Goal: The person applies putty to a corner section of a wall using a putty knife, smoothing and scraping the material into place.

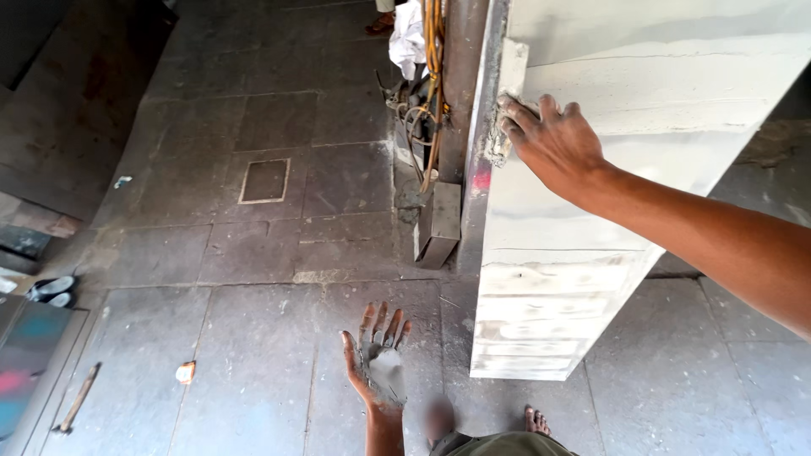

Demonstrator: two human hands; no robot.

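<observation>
1. A white metal cabinet [591, 253] is seen standing upright on the stone floor [253, 338], its long axis vertical and its corner edge turned toward the camera.
2. A smear of grey putty [497, 145] is seen on that edge, near the top.
3. The right hand [553, 143] is pressed flat against the cabinet's edge, fingers together and slightly bent, touching the putty.
4. The left hand [378, 355] is held open, palm up and fingers spread, low above the floor; a lump of grey putty [387, 371] is carried on its palm.
5. Behind the cabinet, yellow cables [432, 93] are seen hanging beside a metal post [460, 84].
6. A hammer [78, 397] lies at the floor's left edge.
</observation>
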